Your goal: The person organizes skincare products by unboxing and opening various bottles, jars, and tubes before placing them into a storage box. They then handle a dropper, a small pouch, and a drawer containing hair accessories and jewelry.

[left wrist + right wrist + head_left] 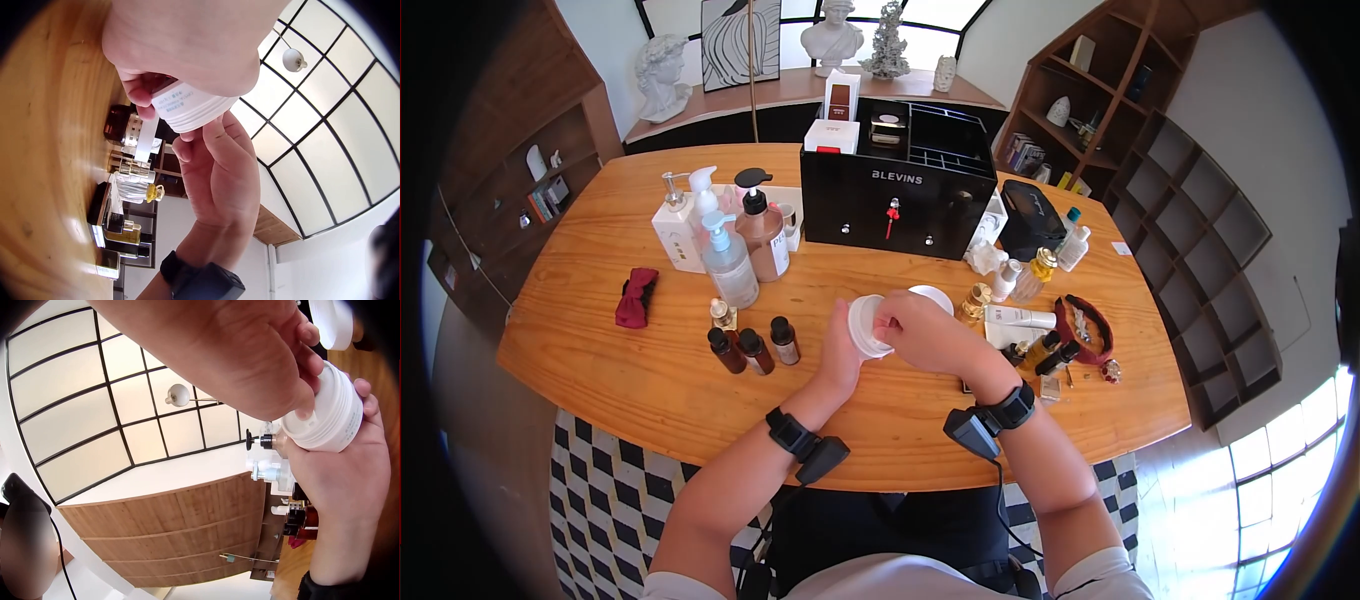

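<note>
My left hand (837,352) grips an open white cream jar (345,419) from its side, tilted over the table in front of me. Pale print runs along the jar's wall (181,103) in the left wrist view. Over its mouth, the curled fingers and thumb of my right hand (940,338) pinch at the white inner lid (315,412). In the right wrist view the thumb tip lies against this lid, inside the threaded rim. A round white screw lid (933,296) lies on the table just beyond my right hand, which partly hides it.
Several small brown bottles (754,351) and some pump bottles (730,262) stand left of my hands. A black organizer (890,205) stands behind. Perfume bottles (1030,283), a white tube (1020,317) and a dark red headband (1107,335) crowd the right side of the wooden table (880,430).
</note>
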`<state>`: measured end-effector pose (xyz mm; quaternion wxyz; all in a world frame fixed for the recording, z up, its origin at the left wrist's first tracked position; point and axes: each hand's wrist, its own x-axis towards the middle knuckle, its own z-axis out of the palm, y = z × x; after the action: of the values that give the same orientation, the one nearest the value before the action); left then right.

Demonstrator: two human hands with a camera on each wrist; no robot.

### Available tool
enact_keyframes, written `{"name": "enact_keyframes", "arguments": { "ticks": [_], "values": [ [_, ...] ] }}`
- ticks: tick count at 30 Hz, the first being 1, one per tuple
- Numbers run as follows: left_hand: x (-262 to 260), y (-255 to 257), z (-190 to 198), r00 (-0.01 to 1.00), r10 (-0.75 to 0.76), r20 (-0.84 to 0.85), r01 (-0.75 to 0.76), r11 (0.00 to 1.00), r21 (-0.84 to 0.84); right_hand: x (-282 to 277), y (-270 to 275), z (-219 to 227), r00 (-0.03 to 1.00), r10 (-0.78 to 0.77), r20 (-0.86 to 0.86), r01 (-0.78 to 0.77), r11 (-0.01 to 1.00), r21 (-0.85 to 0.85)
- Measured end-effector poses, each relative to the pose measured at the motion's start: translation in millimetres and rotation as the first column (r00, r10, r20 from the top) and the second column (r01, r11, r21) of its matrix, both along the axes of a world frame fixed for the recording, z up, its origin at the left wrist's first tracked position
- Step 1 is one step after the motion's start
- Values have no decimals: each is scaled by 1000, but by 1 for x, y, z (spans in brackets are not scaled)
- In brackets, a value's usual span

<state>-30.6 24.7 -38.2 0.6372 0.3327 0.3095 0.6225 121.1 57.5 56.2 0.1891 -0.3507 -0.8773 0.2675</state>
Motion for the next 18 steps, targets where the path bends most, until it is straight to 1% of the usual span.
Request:
{"name": "enact_keyframes", "arguments": {
  "ticks": [2,4,5,7,8,10,11,13,14,15,17,18],
  "values": [
    [-3,2,-6,998,-33,-50,34,999,19,0,0,0,1000,5,-5,-5,1000,-6],
    [-3,5,-7,1000,-29,13,29,1000,2,1,-1,3,1000,5,-10,-5,1000,-18],
    [-2,5,-8,999,-27,44,28,1000,-8,3,-5,5,999,-16,-42,15,1000,-24],
    [-3,3,0,985,-95,147,90,995,38,2,-13,15,993,-50,-109,47,998,-28],
    [-4,2,5,972,-129,196,118,991,64,1,-19,17,984,-90,-155,101,993,64],
    [-1,0,9,973,-97,209,86,995,59,3,-36,14,955,-156,-250,216,948,233],
    [0,-1,9,973,-82,215,72,996,55,1,-42,8,949,-145,-280,234,919,316],
    [2,-1,1,989,-19,149,3,994,106,-9,-53,-7,934,-117,-338,275,840,468],
    [4,-1,-4,993,14,117,-30,991,134,-11,-57,-13,954,-124,-272,230,886,402],
    [5,-3,0,998,60,16,-62,976,207,-14,-61,-17,955,-147,-257,244,883,400],
    [7,-8,7,970,173,-172,-102,928,360,-21,-67,-23,955,-191,-227,270,877,398],
    [6,-11,11,954,209,-217,-93,889,448,-22,-67,-25,955,-184,-232,264,883,389]
  ]
}}
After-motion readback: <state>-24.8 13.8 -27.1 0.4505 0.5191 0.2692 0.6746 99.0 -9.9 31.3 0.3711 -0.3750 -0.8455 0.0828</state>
